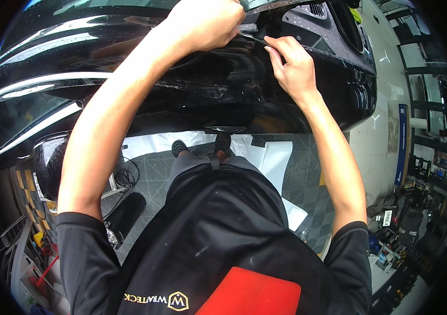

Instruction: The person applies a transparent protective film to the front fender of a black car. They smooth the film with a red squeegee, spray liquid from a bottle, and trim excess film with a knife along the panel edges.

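Both my hands are raised over the glossy black bodywork of a car, near the opening by the windscreen and engine bay. My left hand is closed in a fist, palm side hidden, so I cannot make out what its fingers hold. Beside its fingers shows a short translucent strip. My right hand pinches the end of a thin, pale strip between thumb and forefinger. That strip stretches between the two hands, just above the black panel. Water drops speckle the car's surface.
A black side mirror juts out at the left. White sheets lie on the grey tiled floor around my feet. A dark cylinder and a coiled cable are at the left. Tools and gear crowd the right.
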The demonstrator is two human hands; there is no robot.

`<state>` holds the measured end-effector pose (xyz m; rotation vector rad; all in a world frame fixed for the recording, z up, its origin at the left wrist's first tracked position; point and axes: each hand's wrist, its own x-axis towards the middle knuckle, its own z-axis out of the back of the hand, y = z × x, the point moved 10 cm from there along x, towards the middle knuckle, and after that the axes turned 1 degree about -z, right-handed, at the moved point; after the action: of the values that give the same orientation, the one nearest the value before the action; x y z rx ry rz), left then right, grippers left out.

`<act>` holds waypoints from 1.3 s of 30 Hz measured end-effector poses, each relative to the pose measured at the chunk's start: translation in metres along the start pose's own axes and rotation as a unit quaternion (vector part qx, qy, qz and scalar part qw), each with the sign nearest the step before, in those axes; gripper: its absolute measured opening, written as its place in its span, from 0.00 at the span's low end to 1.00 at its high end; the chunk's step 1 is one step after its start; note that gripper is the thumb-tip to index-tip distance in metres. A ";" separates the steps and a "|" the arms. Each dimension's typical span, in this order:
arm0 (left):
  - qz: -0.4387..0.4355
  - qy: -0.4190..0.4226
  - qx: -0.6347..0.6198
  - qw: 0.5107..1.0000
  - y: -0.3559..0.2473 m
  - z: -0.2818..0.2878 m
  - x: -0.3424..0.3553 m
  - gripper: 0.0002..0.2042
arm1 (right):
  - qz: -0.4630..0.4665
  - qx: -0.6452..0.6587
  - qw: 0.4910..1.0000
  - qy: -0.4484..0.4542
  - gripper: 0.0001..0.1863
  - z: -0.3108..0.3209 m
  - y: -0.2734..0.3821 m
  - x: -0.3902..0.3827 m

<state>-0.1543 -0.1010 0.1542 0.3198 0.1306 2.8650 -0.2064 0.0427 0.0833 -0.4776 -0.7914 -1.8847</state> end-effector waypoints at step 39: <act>-0.084 -0.040 -0.068 0.993 -0.008 0.007 0.014 0.04 | -0.025 0.019 0.999 -0.036 0.11 0.023 0.004 -0.048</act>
<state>-0.1642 -0.0887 0.1633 0.3753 -0.0516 2.6739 -0.1824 0.0891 0.0707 -0.5083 -0.8933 -1.9030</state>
